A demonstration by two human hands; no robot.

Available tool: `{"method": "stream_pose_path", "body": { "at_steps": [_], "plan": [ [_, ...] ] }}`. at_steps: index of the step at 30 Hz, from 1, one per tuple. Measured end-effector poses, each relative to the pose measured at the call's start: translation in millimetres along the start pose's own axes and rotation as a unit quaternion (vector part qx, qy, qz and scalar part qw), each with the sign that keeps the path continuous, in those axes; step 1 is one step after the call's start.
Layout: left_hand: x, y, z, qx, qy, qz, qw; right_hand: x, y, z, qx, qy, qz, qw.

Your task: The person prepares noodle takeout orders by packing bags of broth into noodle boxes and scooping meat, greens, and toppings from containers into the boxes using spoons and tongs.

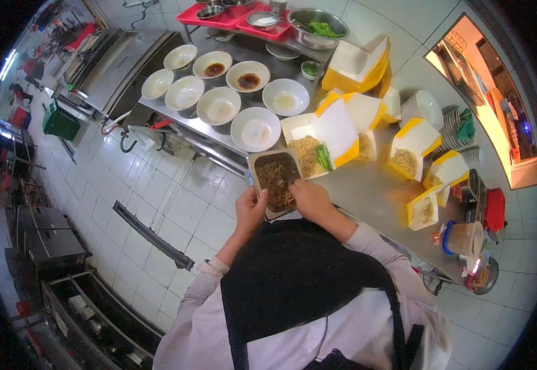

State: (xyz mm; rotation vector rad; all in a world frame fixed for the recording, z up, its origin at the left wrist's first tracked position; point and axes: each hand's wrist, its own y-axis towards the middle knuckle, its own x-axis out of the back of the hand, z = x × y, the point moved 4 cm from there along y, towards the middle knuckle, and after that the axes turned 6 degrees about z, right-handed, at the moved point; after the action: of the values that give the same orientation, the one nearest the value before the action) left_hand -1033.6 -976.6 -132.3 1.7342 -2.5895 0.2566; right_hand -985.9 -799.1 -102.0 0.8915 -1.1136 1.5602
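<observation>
A steel food pan [257, 161] with brown, crumbly minced food [273, 185] in it is held in front of my apron. My left hand [252, 211] grips its left side, thumb over the rim. My right hand [310, 200] is closed at the pan's right side, its fingertips over the food; whatever it may pinch is hidden. Just beyond the pan stands an open yellow and white takeaway box [336, 132] with noodles [306, 155] and green vegetables [323, 157]. A white bowl [255, 129] is at the pan's upper left.
Several white bowls [219, 105] stand in rows on the steel counter [358, 191], two with dark sauce. More boxes of noodles [406, 161] are to the right, near stacked plates [428, 110]. Red trays [222, 18] and a bowl of greens [318, 34] occupy the shelf.
</observation>
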Motion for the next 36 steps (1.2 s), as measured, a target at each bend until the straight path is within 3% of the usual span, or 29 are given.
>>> {"method": "stream_pose_path", "body": {
  "at_steps": [2, 5, 6, 8, 11, 14, 17, 20, 22, 25, 27, 34, 36],
  "plan": [
    [0, 0, 10, -0.003, -0.036, -0.018, 0.999, -6, -2, 8, -0.005, 0.037, 0.038, 0.999],
    [0, -1, 19, 0.004, -0.066, -0.032, 0.997, -27, -3, -7, -0.011, 0.197, -0.021, 0.98],
    [1, -1, 22, 0.001, -0.052, -0.033, 0.998, -31, -3, -12, -0.042, 0.255, 0.014, 0.966],
    [2, -3, 28, 0.001, -0.032, -0.035, 0.999, -38, -1, -23, -0.105, 0.365, 0.083, 0.921],
    [2, -6, 9, 0.013, -0.031, -0.022, 0.999, -48, -6, -38, -0.138, 0.519, 0.077, 0.84],
    [4, -6, 16, 0.028, -0.049, 0.003, 0.998, -38, -10, -53, -0.14, 0.597, 0.063, 0.787],
    [4, 2, 33, 0.04, -0.047, 0.006, 0.998, 11, -21, -54, -0.185, 0.603, 0.038, 0.775],
    [4, 5, 20, 0.072, -0.059, 0.012, 0.996, 15, -21, -86, -0.163, 0.574, -0.055, 0.8],
    [5, 7, 20, 0.069, -0.056, 0.012, 0.996, -4, -18, -120, -0.151, 0.437, -0.112, 0.88],
    [5, 12, 31, 0.052, -0.052, -0.008, 0.997, -4, -24, -129, -0.168, 0.265, -0.183, 0.932],
    [7, 12, 37, 0.052, -0.041, -0.006, 0.998, -2, -25, -125, -0.155, 0.168, -0.223, 0.948],
    [9, 12, 43, 0.07, -0.008, -0.007, 0.997, 14, -14, -93, -0.17, 0.047, -0.225, 0.958],
    [9, 12, 42, 0.03, -0.039, -0.04, 0.998, 16, -11, -86, -0.157, 0.026, -0.21, 0.965]
  ]
}}
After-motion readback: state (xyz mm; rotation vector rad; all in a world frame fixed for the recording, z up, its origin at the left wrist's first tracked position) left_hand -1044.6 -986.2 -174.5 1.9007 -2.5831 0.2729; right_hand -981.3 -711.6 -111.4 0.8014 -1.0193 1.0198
